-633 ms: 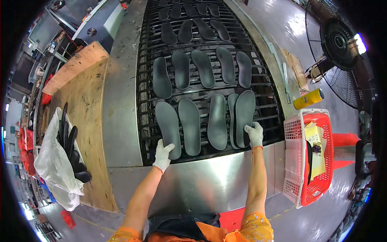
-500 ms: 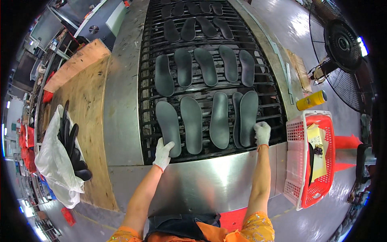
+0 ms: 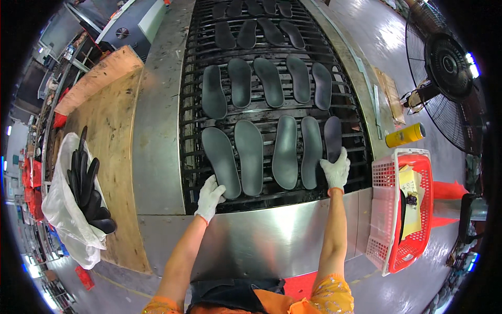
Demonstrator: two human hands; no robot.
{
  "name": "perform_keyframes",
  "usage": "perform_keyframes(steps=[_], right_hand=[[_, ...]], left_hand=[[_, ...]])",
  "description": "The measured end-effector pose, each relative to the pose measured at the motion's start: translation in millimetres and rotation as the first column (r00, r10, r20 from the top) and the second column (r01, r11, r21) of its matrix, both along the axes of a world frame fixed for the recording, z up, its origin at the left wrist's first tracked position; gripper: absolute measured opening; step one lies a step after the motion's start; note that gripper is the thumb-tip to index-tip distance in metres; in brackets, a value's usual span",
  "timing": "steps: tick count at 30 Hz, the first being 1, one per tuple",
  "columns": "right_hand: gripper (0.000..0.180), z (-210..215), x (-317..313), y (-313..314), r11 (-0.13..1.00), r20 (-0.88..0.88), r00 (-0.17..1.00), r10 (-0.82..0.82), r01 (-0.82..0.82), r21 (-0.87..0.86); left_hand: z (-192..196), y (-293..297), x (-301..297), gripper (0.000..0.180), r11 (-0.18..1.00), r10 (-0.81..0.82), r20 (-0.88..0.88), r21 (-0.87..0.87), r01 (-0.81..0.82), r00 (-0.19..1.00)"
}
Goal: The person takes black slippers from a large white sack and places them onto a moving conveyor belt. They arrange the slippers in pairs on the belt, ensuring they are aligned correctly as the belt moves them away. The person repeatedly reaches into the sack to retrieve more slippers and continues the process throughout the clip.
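Looking down from my head, I see the black slatted belt running away from me, and the nearest row on it holds 5 dark insoles lying lengthwise, side by side. My left hand, in a white glove, rests at the heel of the leftmost insole; the fingers are loosely curled and touch its near end, but I cannot tell whether they pinch it or only press on it. My right hand, gloved the same, lies over the near end of the rightmost insole, fingers spread flat on it rather than closed around it. Both arms reach straight forward over the steel apron, elbows low, wrists level with the belt edge. As I judge it, this front row is laid out and I am only settling its 2 outer pieces; the row behind has 5 more, and further rows lie beyond. What seems left is the pile of black insoles on the white plastic bag on the wooden bench to my left, well apart from my hand. To my right stand a red basket, a yellow can and a black fan.
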State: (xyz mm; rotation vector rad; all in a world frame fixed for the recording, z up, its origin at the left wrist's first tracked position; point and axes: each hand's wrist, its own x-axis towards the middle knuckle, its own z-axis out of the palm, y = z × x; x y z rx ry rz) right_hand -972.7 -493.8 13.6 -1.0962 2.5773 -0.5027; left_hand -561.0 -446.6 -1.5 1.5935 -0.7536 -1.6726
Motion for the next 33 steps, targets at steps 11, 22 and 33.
perform_keyframes(steps=[11,22,33], right_hand=[[0.067,-47,-63,18,0.975,0.057,0.988,0.14,-0.128,-0.183],[0.022,-50,-70,-23,0.944,-0.428,0.845,0.321,-0.323,0.07],[0.026,-53,-56,-11,0.996,-0.214,0.976,0.023,-0.042,-0.084]], left_hand=[[-28,44,42,0.05,0.996,0.049,0.199,-0.08,-0.033,0.979],[-28,47,45,0.038,0.989,0.132,0.239,-0.104,-0.11,0.962],[-16,55,33,0.037,0.983,0.167,0.238,-0.118,-0.142,0.957]])
